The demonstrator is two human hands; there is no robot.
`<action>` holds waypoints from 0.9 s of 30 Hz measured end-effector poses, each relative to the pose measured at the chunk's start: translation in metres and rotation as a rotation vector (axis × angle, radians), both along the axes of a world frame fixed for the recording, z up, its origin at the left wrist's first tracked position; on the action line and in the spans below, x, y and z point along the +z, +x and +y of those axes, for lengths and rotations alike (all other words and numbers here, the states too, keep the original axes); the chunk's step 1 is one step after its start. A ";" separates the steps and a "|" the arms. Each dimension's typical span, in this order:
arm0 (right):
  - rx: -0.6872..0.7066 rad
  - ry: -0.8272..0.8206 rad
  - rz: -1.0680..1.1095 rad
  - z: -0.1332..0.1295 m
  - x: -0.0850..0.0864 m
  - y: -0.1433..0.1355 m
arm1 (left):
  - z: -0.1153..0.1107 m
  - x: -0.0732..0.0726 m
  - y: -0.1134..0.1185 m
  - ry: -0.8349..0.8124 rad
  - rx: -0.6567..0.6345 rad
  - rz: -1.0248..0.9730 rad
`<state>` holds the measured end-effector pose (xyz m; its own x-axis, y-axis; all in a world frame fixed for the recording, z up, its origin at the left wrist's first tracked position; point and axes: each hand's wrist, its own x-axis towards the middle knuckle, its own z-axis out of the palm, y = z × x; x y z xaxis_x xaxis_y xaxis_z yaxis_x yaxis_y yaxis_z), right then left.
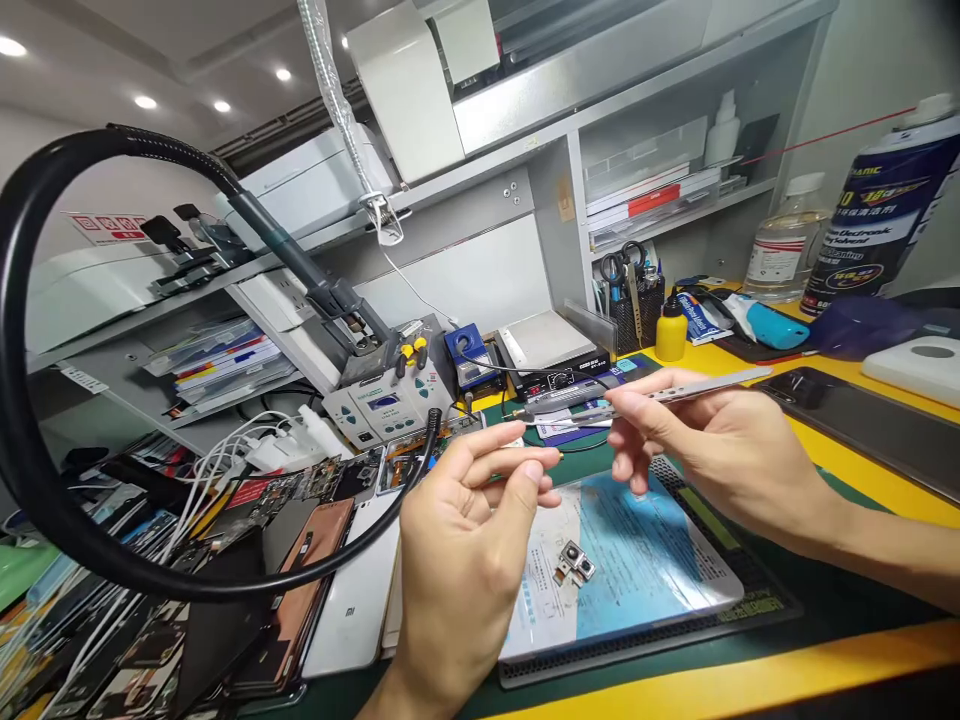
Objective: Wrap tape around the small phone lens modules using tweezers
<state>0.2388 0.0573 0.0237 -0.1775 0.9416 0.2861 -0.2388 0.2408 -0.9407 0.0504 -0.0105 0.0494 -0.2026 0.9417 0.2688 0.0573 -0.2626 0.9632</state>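
Observation:
My right hand (pixel 705 450) pinches a pair of thin metal tweezers (pixel 675 391), their tips pointing left above my left fingers. My left hand (pixel 480 520) is raised at the centre, thumb and fingers drawn together around something tiny; only a small gold-coloured bit (pixel 560 456) shows at a fingertip. Below and between the hands, a small camera module (pixel 574 563) with two lenses lies on a blue and white sheet-covered pad (pixel 645 590).
A black flexible hose (pixel 15 400) loops across the left side. Phones and parts (pixel 300 590) crowd the left. Behind stand a rework station (pixel 390 400), a yellow bottle (pixel 670 330) and a spray can (pixel 877 220). A dark phone (pixel 870 420) lies at right.

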 end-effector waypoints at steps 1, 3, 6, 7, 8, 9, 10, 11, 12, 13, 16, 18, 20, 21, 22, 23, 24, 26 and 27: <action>0.023 -0.034 0.034 0.001 0.001 0.000 | 0.003 -0.002 -0.001 0.007 0.001 0.007; 0.092 -0.136 0.090 0.004 0.001 0.000 | 0.008 -0.005 -0.003 0.002 -0.003 0.016; 0.204 -0.288 0.129 0.007 -0.001 0.001 | 0.013 -0.009 -0.005 -0.040 -0.008 0.040; 0.231 -0.321 0.123 0.007 -0.001 0.002 | 0.013 -0.010 -0.005 -0.052 -0.015 0.055; 0.257 -0.339 0.116 0.007 0.000 0.002 | 0.013 -0.010 -0.006 -0.061 -0.014 0.066; 0.277 -0.350 0.112 0.006 0.001 0.003 | 0.013 -0.011 -0.006 -0.068 -0.013 0.074; 0.290 -0.357 0.115 0.005 0.002 0.003 | 0.013 -0.011 -0.007 -0.074 -0.011 0.075; 0.298 -0.361 0.129 0.004 0.004 0.004 | 0.013 -0.011 -0.008 -0.081 -0.011 0.071; 0.304 -0.359 0.150 0.004 0.006 0.005 | 0.013 -0.012 -0.009 -0.093 -0.017 0.065; 0.314 -0.352 0.179 0.003 0.007 0.005 | 0.014 -0.012 -0.009 -0.106 -0.031 0.058; 0.371 -0.337 0.246 0.002 0.010 0.006 | 0.014 -0.014 -0.011 -0.137 -0.078 0.036; 0.419 -0.337 0.242 0.002 0.009 0.007 | 0.013 -0.014 -0.010 -0.139 -0.091 0.012; 0.453 -0.332 0.200 0.001 0.007 0.008 | 0.012 -0.014 -0.008 -0.134 -0.064 -0.028; 0.455 -0.315 0.170 0.000 0.005 0.009 | 0.011 -0.014 -0.006 -0.134 -0.043 -0.049; 0.443 -0.294 0.128 -0.001 0.003 0.010 | 0.010 -0.014 -0.005 -0.137 -0.021 -0.064; 0.419 -0.266 0.079 -0.003 0.001 0.011 | 0.009 -0.014 -0.003 -0.144 -0.001 -0.072; 0.382 -0.234 0.027 -0.005 0.000 0.011 | 0.008 -0.014 -0.002 -0.152 0.012 -0.071; 0.283 -0.176 -0.073 -0.008 -0.002 0.010 | 0.006 -0.014 0.000 -0.170 0.017 -0.048; 0.233 -0.147 -0.109 -0.009 -0.002 0.009 | 0.006 -0.015 0.000 -0.176 0.023 -0.035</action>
<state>0.2480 0.0479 0.0221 -0.4156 0.9020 0.1171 -0.1674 0.0506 -0.9846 0.0505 -0.0049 0.0345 -0.2310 0.9685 0.0927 0.0270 -0.0889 0.9957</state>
